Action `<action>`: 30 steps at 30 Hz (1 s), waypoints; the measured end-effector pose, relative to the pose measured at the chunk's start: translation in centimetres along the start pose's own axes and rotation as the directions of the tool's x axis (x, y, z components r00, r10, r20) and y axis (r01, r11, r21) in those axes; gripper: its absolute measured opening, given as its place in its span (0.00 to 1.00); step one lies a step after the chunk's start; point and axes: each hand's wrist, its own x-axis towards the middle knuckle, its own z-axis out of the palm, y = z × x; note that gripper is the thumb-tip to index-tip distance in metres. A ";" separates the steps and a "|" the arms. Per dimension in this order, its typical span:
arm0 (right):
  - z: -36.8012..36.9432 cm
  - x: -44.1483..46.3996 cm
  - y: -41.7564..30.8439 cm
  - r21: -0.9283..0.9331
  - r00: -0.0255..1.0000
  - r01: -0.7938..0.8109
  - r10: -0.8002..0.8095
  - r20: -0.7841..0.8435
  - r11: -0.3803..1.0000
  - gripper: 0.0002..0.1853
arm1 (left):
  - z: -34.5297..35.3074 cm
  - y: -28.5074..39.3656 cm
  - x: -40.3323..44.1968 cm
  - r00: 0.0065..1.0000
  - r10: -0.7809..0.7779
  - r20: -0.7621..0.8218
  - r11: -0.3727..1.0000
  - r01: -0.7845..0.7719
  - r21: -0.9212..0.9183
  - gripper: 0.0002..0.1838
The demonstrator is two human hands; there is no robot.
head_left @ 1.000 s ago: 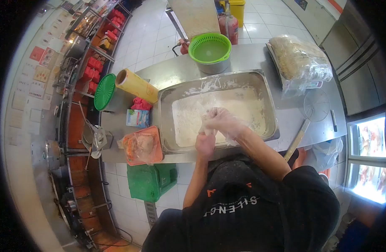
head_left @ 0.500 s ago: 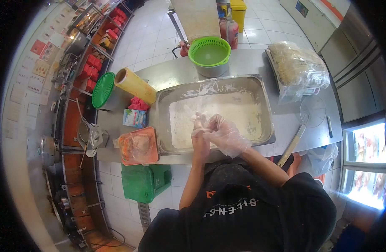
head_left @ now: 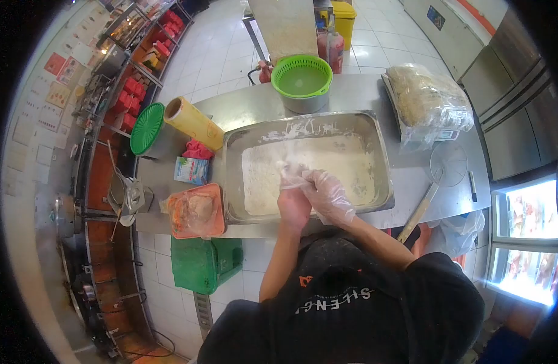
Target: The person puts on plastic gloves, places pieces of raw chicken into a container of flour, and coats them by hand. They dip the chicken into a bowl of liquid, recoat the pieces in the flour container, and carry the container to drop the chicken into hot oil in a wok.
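A large metal tray (head_left: 385,176) holds a layer of white powder (head_left: 261,188). Over its front part my left hand (head_left: 294,205) and my right hand (head_left: 329,197) meet, the right in a clear plastic glove. A thin whitish plastic piece (head_left: 291,173) shows at the fingertips of my left hand, which are closed around it; whether it is a glove cannot be told. The right fingers are bent and pressed against the left hand, and anything between them is hidden.
Left of the tray are a film roll (head_left: 197,124), a green-lidded container (head_left: 147,129), a small box (head_left: 191,170) and an orange tray (head_left: 217,212) with bagged food. A green basket (head_left: 301,77) stands behind; a bagged pack (head_left: 430,100) and a round strainer (head_left: 447,164) are right.
My right hand has turned and drawn closer against the left hand. The gloved fingers now sit beside the left wrist and thumb. The view has shifted slightly.
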 end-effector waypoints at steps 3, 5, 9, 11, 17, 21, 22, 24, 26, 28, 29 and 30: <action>-0.3 -0.8 0.5 -0.007 0.963 -0.155 0.152 0.223 0.988 0.15 | 0.4 0.0 -0.5 0.994 0.041 -0.101 0.994 -0.051 -0.101 0.33; -0.4 -1.8 0.1 -0.086 0.967 0.019 0.003 0.254 0.996 0.15 | 1.7 0.4 -0.1 0.975 0.025 -0.222 0.997 -0.040 -0.064 0.35; -0.3 -2.1 0.0 -0.080 0.969 0.136 -0.116 0.220 0.987 0.14 | 0.5 0.5 0.1 0.994 0.095 -0.048 0.987 -0.100 -0.125 0.38; 0.3 -1.9 1.5 -0.250 0.949 0.291 -0.244 0.201 0.923 0.10 | -0.9 0.1 0.4 0.999 0.043 0.021 0.991 -0.040 -0.130 0.42; 0.1 -3.4 0.6 -0.326 0.862 0.440 -0.292 0.415 0.836 0.09 | -2.1 1.0 3.1 0.945 -0.175 0.278 0.893 0.271 -0.360 0.55; -2.3 -2.2 -0.2 -0.158 0.834 0.370 -0.252 0.491 0.916 0.14 | -1.2 0.7 3.4 0.980 -0.197 0.024 0.903 0.191 -0.386 0.49; -2.6 -1.7 0.2 -0.055 0.913 0.291 -0.260 0.316 0.955 0.17 | -2.9 -0.1 4.1 0.990 -0.143 -0.006 0.971 0.139 -0.197 0.46; -2.6 -0.3 1.4 0.170 0.980 0.199 -0.191 -0.062 0.965 0.27 | -5.2 -2.3 5.6 0.998 -0.065 -0.023 0.993 0.067 0.102 0.40; 2.3 1.4 5.4 -0.154 0.991 0.067 -0.083 -0.102 0.986 0.30 | -2.3 -4.2 4.0 0.992 -0.106 -0.071 0.967 0.119 0.227 0.35; 7.4 0.7 7.2 -0.150 0.963 -0.097 0.055 -0.263 0.984 0.32 | 1.7 -5.2 1.6 0.969 -0.207 -0.135 0.937 0.236 0.256 0.31; 9.9 1.2 7.7 -0.141 0.928 -0.176 0.116 -0.354 0.974 0.34 | 2.0 -4.4 1.6 0.960 -0.243 -0.140 0.931 0.271 0.244 0.30; 9.9 1.7 6.9 -0.079 0.912 -0.142 0.099 -0.399 0.987 0.32 | 1.8 -3.1 2.2 0.958 -0.255 -0.130 0.929 0.280 0.242 0.29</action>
